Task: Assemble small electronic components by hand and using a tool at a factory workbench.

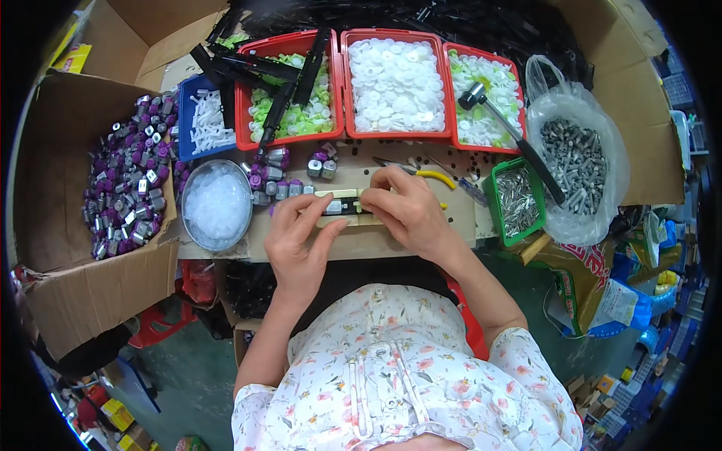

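Note:
In front of me a pale cream block (pixel 347 221) lies on the bench, with a black plastic housing (pixel 363 206) set in it. A small silver motor (pixel 338 207) sits at the left part of the housing. My left hand (pixel 295 239) is beside the block's left end, index fingertip touching near the motor, thumb spread apart below it. My right hand (pixel 412 214) is bent over the housing's right end, its fingertips pinched together there. Whatever small part they grip is mostly hidden by the fingers.
Behind stand red bins (pixel 447 90) of white and green plastic gears, with black housings (pixel 310 71) and a hammer (pixel 515 135) on top. Left are a box (pixel 98 289) of motors and a bowl (pixel 244 239). Right are a green tray (pixel 502 239) of pins, pliers (pixel 436 177) and a bag (pixel 613 150).

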`<move>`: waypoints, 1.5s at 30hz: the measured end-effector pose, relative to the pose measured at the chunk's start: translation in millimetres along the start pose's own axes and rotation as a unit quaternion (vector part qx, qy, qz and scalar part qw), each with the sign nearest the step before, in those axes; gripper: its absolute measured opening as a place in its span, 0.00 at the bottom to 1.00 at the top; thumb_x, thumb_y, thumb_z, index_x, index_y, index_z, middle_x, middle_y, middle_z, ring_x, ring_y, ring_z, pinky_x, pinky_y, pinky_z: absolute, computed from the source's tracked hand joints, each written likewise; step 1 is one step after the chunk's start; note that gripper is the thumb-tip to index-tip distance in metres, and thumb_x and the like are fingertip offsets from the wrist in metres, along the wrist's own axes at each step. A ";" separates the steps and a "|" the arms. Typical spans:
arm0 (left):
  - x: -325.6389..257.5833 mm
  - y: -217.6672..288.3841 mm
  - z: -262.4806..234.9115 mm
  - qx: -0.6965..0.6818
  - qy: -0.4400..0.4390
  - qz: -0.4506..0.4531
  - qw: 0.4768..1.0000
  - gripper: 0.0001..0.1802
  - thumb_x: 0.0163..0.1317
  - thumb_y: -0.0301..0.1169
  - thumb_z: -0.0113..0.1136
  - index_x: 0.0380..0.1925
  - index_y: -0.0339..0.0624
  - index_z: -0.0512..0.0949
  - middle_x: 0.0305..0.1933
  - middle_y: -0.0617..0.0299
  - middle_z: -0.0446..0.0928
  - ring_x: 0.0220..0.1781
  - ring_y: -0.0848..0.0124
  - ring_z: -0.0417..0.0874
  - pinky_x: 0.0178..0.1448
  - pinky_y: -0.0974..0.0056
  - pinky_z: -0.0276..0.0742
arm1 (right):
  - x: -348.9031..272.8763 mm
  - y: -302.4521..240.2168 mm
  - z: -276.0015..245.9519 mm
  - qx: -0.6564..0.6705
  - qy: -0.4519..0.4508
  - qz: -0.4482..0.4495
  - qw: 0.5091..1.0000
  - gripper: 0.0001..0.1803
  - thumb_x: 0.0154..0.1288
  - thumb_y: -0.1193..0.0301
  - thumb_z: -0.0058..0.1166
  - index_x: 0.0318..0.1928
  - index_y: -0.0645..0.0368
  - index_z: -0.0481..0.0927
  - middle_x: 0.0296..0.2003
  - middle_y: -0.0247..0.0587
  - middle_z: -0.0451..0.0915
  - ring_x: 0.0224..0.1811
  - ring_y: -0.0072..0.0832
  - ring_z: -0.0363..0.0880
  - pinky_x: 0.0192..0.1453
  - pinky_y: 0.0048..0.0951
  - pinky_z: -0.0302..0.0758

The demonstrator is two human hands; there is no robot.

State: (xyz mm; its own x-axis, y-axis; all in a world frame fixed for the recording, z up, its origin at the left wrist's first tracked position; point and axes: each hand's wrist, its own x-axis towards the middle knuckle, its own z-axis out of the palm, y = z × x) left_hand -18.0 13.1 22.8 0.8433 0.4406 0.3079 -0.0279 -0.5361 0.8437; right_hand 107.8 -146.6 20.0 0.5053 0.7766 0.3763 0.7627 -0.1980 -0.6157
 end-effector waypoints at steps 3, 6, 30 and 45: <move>-2.9 -9.4 0.5 0.071 0.001 0.078 0.994 0.19 0.48 0.21 0.73 0.43 0.35 0.83 0.41 0.54 0.79 0.45 0.57 0.80 0.47 0.58 0.76 | 2.5 4.1 6.5 0.003 -0.009 -0.009 1.000 0.09 0.56 0.77 0.62 0.39 0.58 0.81 0.37 0.39 0.75 0.39 0.37 0.78 0.41 0.36 0.70; -7.7 -15.3 4.1 0.094 -0.002 0.126 0.988 0.19 0.47 0.20 0.73 0.42 0.35 0.83 0.42 0.54 0.78 0.47 0.55 0.80 0.49 0.57 0.77 | 6.1 2.4 6.5 0.008 -0.004 -0.011 1.000 0.08 0.56 0.77 0.62 0.38 0.58 0.81 0.36 0.39 0.75 0.40 0.36 0.78 0.40 0.36 0.69; -10.1 -27.7 16.4 0.187 -0.051 0.228 0.954 0.17 0.50 0.22 0.71 0.43 0.38 0.82 0.45 0.55 0.76 0.48 0.54 0.76 0.48 0.54 0.77 | 9.9 -3.7 -10.8 0.023 -0.037 0.025 0.999 0.10 0.55 0.79 0.64 0.38 0.63 0.80 0.39 0.44 0.75 0.37 0.39 0.78 0.39 0.35 0.74; 88.9 2.0 24.8 0.098 -0.052 0.232 0.966 0.04 0.52 0.23 0.68 0.27 0.36 0.81 0.31 0.56 0.76 0.40 0.58 0.77 0.44 0.56 0.75 | -92.4 32.6 -113.1 -0.300 0.048 0.287 0.908 0.06 0.64 0.78 0.57 0.39 0.68 0.80 0.37 0.50 0.76 0.36 0.51 0.78 0.40 0.43 0.73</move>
State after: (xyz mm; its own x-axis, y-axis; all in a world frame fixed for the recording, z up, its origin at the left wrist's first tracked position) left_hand 70.2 33.4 40.9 0.8141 0.0513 0.5785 -0.3216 -0.7896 0.5226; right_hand 131.7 -292.4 43.5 0.9006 0.3917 0.1886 0.4299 -0.8668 -0.2526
